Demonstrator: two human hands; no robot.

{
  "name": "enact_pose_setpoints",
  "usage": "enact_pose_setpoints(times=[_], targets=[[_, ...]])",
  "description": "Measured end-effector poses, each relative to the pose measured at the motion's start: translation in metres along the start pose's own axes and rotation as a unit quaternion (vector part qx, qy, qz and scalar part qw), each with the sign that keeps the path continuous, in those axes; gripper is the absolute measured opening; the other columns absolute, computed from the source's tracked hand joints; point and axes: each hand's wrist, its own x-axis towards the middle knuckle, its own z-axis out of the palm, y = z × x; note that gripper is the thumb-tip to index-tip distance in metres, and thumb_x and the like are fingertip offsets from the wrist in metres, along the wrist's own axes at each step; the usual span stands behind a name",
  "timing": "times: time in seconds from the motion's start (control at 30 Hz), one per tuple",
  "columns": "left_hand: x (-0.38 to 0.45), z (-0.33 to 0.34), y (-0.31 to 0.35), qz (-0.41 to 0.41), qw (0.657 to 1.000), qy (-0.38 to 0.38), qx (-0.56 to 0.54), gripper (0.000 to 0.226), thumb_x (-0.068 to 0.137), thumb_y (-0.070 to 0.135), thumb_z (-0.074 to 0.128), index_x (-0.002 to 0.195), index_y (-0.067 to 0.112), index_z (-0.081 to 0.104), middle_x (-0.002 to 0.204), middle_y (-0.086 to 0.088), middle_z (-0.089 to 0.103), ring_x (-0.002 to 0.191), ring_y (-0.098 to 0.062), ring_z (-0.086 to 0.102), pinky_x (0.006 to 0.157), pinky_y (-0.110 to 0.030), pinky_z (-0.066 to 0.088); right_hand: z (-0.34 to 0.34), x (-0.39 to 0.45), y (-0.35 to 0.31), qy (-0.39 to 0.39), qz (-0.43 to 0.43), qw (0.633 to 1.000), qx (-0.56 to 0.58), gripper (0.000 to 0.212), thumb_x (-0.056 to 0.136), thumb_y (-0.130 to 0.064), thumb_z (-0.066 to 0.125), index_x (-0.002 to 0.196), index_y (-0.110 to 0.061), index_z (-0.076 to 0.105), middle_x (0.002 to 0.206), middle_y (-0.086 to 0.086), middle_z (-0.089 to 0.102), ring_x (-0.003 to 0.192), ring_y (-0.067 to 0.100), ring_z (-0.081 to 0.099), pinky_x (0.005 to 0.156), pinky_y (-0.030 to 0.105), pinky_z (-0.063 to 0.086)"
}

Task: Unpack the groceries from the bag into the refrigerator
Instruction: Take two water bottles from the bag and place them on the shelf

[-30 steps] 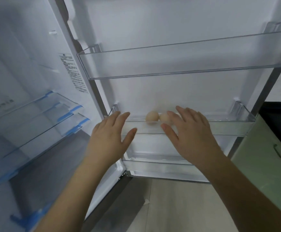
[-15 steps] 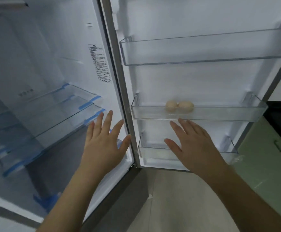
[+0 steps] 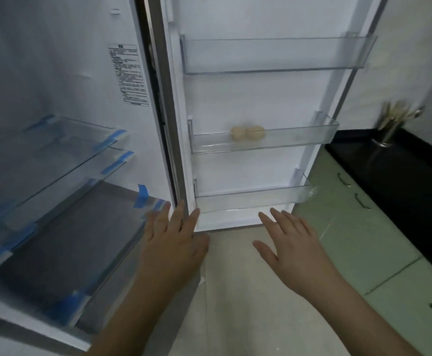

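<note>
The refrigerator stands open, its door (image 3: pixel 261 98) swung out ahead of me. Two pale eggs (image 3: pixel 247 133) lie side by side in the middle door bin (image 3: pixel 299 140). The top door bin (image 3: pixel 274 57) and bottom door bin (image 3: pixel 248 199) hold nothing. My left hand (image 3: pixel 173 242) hangs with fingers spread, below the door's hinge edge, holding nothing. My right hand (image 3: pixel 292 247) is also spread and empty, just under the bottom bin. No grocery bag is in view.
Glass shelves (image 3: pixel 55 155) with blue tape strips fill the fridge interior at left. A black countertop (image 3: pixel 394 170) with a utensil holder (image 3: pixel 389 124) runs along the right, above pale green cabinets (image 3: pixel 363 227). Beige floor (image 3: pixel 235 304) lies below my arms.
Both hands have drawn back and down from the middle door bin, away from the eggs. My view has pulled back and dropped, showing more door, floor and the counter.
</note>
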Motion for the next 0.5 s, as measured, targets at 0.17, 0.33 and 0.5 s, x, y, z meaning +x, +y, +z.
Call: enact_pose_setpoints(times=[0.17,0.33,0.5], targets=[[-0.023,-0.006,0.032,0.024,1.0,-0.007,-0.001,0.067,0.091,0.059,0.025,0.136,0.02,0.056,0.143,-0.015,0.052,0.134,-0.041,0.043,0.108,-0.062,0.028,-0.012,-0.055,0.011,0.014,0.046,0.999,0.009,0.068,0.097,-0.058,0.011,0.14,-0.019,0.047,0.139,0.01,0.054,0.123,0.03,0.053,0.107,0.041,0.029],[-0.064,-0.014,0.084,0.088,0.996,-0.006,0.002,0.069,0.093,0.064,0.016,0.141,0.027,0.049,0.15,-0.007,0.045,0.14,-0.034,0.036,0.115,-0.055,0.017,-0.023,-0.125,0.03,0.034,0.078,0.996,-0.005,0.063,0.097,-0.055,0.022,0.146,-0.018,0.038,0.148,0.008,0.045,0.136,0.03,0.041,0.112,0.038,0.014],[-0.109,-0.018,0.156,0.176,0.984,-0.018,0.011,0.064,0.093,0.062,0.025,0.144,0.028,0.046,0.152,-0.007,0.043,0.142,-0.032,0.034,0.115,-0.053,0.018,-0.03,-0.208,0.067,0.007,0.135,0.991,-0.013,0.061,0.097,-0.054,0.022,0.144,-0.02,0.042,0.147,0.008,0.046,0.136,0.028,0.042,0.114,0.042,0.022]])
